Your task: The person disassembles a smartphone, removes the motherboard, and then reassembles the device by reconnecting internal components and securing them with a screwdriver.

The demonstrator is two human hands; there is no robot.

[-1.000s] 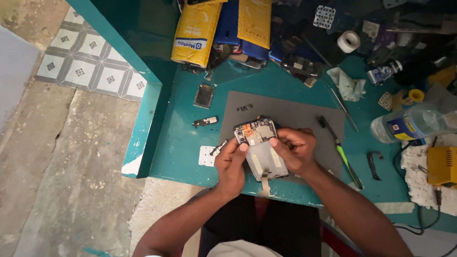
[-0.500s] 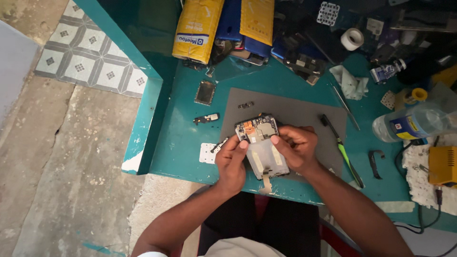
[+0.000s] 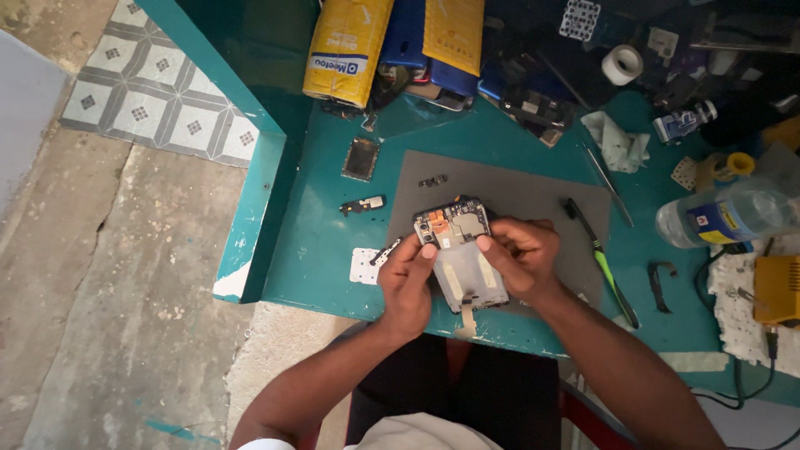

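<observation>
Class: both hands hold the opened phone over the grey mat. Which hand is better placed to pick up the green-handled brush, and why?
The right hand, probably. The brush lies on the grey mat just beyond that hand, on the same side. The left hand grips the opened phone from the far side and would have to cross over it.

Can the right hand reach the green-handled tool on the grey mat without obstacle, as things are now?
Probably yes. The green-handled tool lies just beside the right hand on the grey mat, with nothing between them. But the right hand and the left hand both grip the opened phone, so it must release first.
</observation>
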